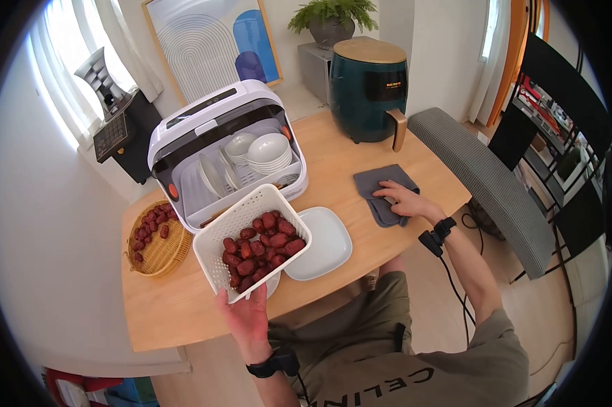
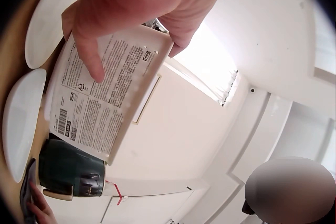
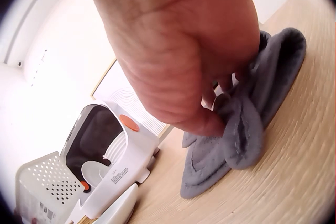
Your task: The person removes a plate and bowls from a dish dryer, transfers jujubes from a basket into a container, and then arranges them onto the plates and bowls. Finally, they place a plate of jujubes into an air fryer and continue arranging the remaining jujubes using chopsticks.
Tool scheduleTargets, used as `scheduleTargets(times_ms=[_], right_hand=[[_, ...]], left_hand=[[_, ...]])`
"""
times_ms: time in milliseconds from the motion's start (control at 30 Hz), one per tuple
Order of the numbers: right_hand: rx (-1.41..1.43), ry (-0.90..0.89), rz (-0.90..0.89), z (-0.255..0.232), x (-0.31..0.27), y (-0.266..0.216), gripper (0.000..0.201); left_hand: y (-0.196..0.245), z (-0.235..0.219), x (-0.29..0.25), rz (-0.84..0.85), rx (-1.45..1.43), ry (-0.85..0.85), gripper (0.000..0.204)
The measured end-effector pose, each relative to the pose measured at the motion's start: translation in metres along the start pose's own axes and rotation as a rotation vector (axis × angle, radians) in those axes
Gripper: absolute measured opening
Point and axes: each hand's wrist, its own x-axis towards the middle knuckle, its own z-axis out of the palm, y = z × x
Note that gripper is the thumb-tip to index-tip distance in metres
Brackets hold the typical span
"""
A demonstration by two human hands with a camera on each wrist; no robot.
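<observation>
Basket: white, holed (image 1: 214,261), raised off the counter (image 1: 330,166) and tilted, with red dates (image 1: 257,248) heaped inside.
Left grip: mine (image 1: 246,322), narrow, fingers curled round the basket's near end, one finger pressed along its labelled base.
Right grip: mine (image 1: 411,200), pinching a bunched fold of grey cloth (image 1: 369,182) against the counter.
Hold: one grip bears the whole load, so I should spread the fingers wider under the base.
Tilt: more of it could roll dates over the rim; slow turns suit them.
Cloth: a light pinch, pressed flat, should serve.
Close by: a white plate (image 1: 328,237) beneath and beside the basket; touching, I cannot tell.
Further: dish box (image 1: 300,159), wicker tray (image 1: 165,256) with more dates, green fryer (image 1: 364,102); keep the basket's corners off the box.
</observation>
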Motion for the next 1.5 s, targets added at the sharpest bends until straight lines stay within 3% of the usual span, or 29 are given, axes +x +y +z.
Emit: scheduleTargets(times_ms=[333, 433, 600, 767, 1100, 1200, 1267, 1300, 1367, 1500], right_hand=[[-0.060, 0.123, 0.030, 0.008, -0.004, 0.003, 0.057], [-0.105, 0.242, 0.155, 0.006, -0.005, 0.010, 0.056], [-0.096, 0.265, 0.176, 0.004, -0.002, 0.026, 0.056], [-0.142, 0.186, 0.296, -0.009, -0.001, 0.006, 0.054], [-0.138, 0.237, 0.274, -0.007, -0.003, 0.012, 0.049], [-0.132, 0.278, 0.350, -0.005, 0.001, 0.011, 0.047], [-0.248, 0.488, 0.270, -0.002, 0.004, 0.006, 0.045], [-0.250, 0.486, 0.266, -0.004, 0.004, 0.004, 0.045], [0.060, 0.477, 0.199, -0.019, -0.002, -0.038, 0.042], [0.231, 0.514, 0.117, -0.020, -0.004, -0.069, 0.040]], left_hand=[[0.004, -0.004, -0.001, 0.037, -0.001, -0.003, 0.058], [0.005, -0.003, -0.002, 0.057, 0.004, 0.010, 0.059], [0.005, -0.003, -0.002, 0.040, -0.009, 0.019, 0.060], [0.003, -0.001, -0.002, 0.037, -0.004, 0.017, 0.059], [0.004, -0.005, -0.005, 0.018, 0.039, 0.029, 0.061], [0.000, -0.005, -0.006, 0.003, 0.037, 0.021, 0.061], [-0.001, -0.006, -0.005, -0.005, 0.037, 0.011, 0.062], [-0.002, -0.006, -0.005, -0.016, 0.041, 0.002, 0.062], [-0.004, -0.002, -0.005, -0.015, 0.048, -0.006, 0.063], [-0.007, -0.003, -0.005, -0.044, 0.049, -0.035, 0.064]])
